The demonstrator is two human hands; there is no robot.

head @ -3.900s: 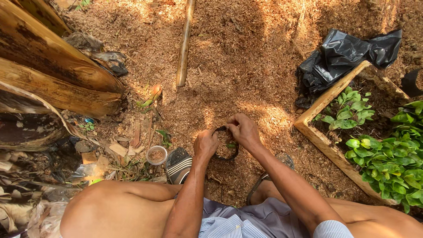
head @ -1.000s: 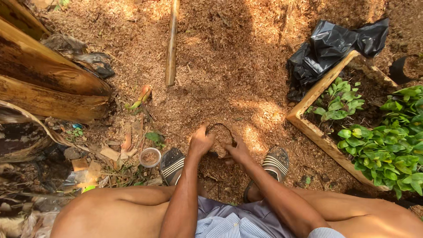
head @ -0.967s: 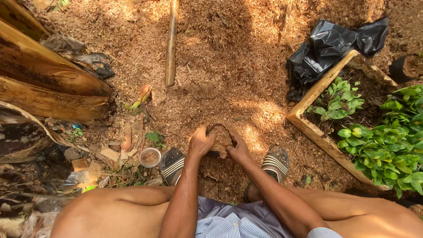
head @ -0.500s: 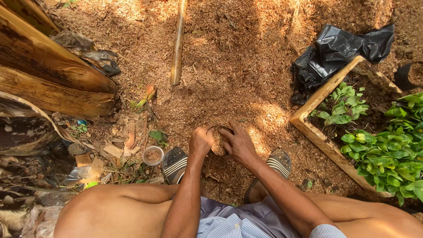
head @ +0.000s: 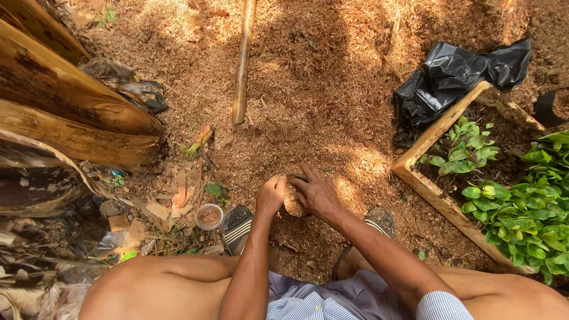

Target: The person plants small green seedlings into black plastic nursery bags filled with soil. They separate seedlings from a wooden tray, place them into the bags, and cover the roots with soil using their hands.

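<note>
I squat over ground covered in brown sawdust (head: 332,89). My left hand (head: 271,194) and my right hand (head: 316,191) meet in front of my knees, both closed around a small dark bag filled with sawdust (head: 292,201). The bag shows only as a tan lump between my palms; most of it is hidden by my fingers. My sandalled feet (head: 237,228) sit just below the hands.
A wooden seedling box (head: 441,198) with green seedlings (head: 521,207) stands at right, with black plastic bags (head: 453,74) behind it. A long wooden pole (head: 243,59) lies ahead. Banana trunks (head: 65,124), a small cup (head: 208,216) and litter lie at left.
The hands were working at the open rim of the dark bag; now both press in around it, covering it. The view has shifted slightly.
</note>
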